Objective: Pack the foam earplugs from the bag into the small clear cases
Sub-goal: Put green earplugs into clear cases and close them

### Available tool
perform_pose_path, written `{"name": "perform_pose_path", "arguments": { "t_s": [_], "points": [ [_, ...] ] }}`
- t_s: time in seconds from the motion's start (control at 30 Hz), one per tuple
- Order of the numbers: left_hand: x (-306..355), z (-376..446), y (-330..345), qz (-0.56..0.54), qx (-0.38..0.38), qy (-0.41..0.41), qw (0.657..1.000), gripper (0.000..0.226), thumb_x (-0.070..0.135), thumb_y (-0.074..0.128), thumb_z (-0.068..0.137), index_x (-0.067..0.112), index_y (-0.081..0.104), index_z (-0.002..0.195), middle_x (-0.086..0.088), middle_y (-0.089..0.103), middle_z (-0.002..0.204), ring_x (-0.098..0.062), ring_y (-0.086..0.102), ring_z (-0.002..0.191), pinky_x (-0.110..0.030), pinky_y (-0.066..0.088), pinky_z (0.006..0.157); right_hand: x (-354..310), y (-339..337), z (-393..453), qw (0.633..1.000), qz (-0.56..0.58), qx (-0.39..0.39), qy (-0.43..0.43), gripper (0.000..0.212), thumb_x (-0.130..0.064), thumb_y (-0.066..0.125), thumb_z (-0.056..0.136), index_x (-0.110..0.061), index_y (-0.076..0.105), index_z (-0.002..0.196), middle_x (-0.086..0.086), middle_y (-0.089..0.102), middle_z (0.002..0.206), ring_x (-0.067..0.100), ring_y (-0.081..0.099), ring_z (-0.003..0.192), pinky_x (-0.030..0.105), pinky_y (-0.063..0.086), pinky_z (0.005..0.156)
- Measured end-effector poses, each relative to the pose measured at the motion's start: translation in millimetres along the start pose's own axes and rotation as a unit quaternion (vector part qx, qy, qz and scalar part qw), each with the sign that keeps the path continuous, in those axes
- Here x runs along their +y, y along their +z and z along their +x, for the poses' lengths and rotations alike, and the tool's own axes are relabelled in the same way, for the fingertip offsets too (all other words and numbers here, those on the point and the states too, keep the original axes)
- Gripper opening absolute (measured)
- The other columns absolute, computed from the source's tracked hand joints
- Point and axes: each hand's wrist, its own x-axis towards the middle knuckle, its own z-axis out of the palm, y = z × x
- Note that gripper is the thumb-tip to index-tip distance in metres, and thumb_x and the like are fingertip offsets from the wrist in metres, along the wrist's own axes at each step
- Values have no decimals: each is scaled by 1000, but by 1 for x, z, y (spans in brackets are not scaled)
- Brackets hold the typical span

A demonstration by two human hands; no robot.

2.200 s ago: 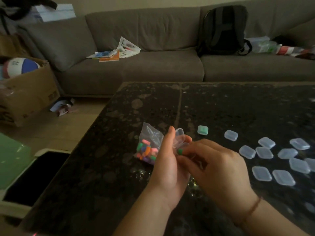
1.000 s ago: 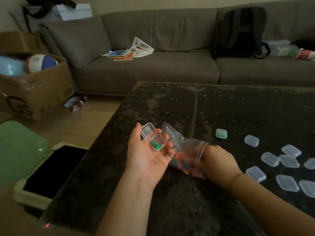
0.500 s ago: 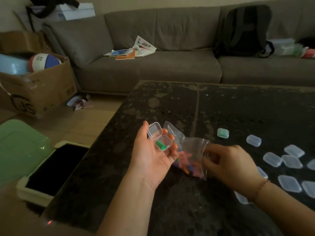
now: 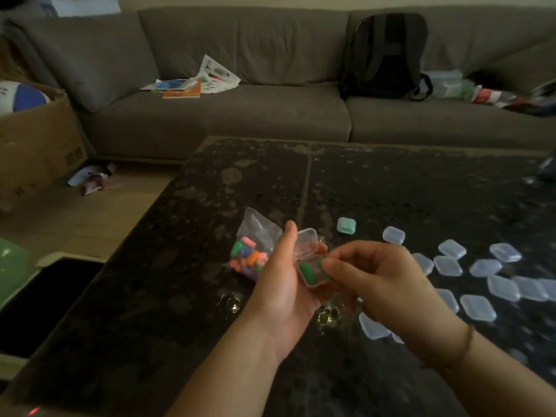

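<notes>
My left hand holds a small clear case with its lid up; a green earplug lies inside. My right hand pinches a second green earplug at the case's rim. The clear bag of coloured earplugs lies on the dark table just left of my left hand. One shut case with green earplugs sits further back. Several empty clear cases are spread to the right.
A grey sofa with papers and a black backpack runs along the back. A cardboard box with a ball stands at the left. A tablet and a green lid lie on the floor by the table's left edge.
My right hand has left the bag and come to the open case with a green earplug. The bag now lies on the table left of my left hand.
</notes>
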Motion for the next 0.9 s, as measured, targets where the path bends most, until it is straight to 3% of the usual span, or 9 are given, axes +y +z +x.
{"name": "perform_pose_path", "arguments": {
  "t_s": [0.13,0.23,0.47,0.63,0.7,0.8,0.9],
  "points": [
    [-6,2,7,6,-3,4,1000,67,65,47,89,12,64,126,-18,74,119,-29,70,114,-47,49,109,7,4,3,996,-45,79,-13,4,-22,71,83,-22,70,79,-9,71,67,3,66,54,10,46,47],
    [-11,4,10,2,-17,-4,1000,74,67,50,82,13,61,130,-17,73,122,-28,69,117,-49,45,112,14,5,7,991,-75,109,-15,8,-24,73,81,-23,69,75,-13,70,66,3,68,59,10,49,50],
    [-10,4,8,-9,-9,-8,1000,57,62,47,93,14,65,119,-14,78,110,-26,72,110,-46,48,109,17,3,11,993,-71,97,8,13,-22,76,79,-15,68,71,-9,70,64,4,68,58,12,50,51],
    [-7,4,3,-2,-35,-15,999,59,60,48,92,13,65,123,-16,76,116,-25,72,109,-41,51,103,15,-1,9,996,-56,73,-1,12,-28,73,80,-18,68,74,-7,70,65,6,66,57,13,50,50],
    [-7,5,2,-1,-41,-15,999,57,57,53,90,13,68,124,-14,75,113,-23,69,100,-37,51,92,14,-6,9,995,7,97,-5,16,-31,69,83,-16,69,76,-3,69,64,8,62,51,16,49,47],
    [-7,5,1,-22,-35,-14,999,48,40,66,76,14,69,116,-12,70,95,-22,63,82,-33,48,73,11,-16,9,985,105,132,-29,19,-30,60,89,-15,70,85,3,61,62,9,51,49,18,44,46],
    [-7,4,1,-13,-55,-17,998,45,17,65,77,17,64,122,-15,73,97,-23,67,85,-34,51,74,14,-20,9,992,63,81,-69,16,-28,56,90,-22,71,92,3,66,72,10,59,57,21,50,52]
  ]
}}
